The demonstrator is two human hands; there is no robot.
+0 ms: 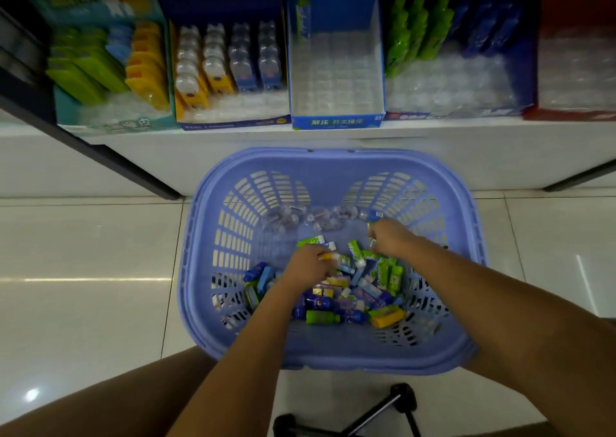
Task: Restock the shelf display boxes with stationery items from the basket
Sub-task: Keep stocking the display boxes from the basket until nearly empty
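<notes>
Both hands are down in the purple basket (333, 356), which sits on the tile floor right in front of the shelf w/ the display boxes (230, 123). The left hand (308, 264) is curled round some small packs (328, 256). The right hand (391, 239), near the far side, is curled too & pinches what looks like a little green pack (369, 229). More stationery items (350, 298) lie in a heap at the basket's bottom.

One wide-angle camera is worn on the head and pointed forward and steeply down. The basket (333, 159) is viewed closely from above, the shelf (433, 130) caught beyond it.
</notes>
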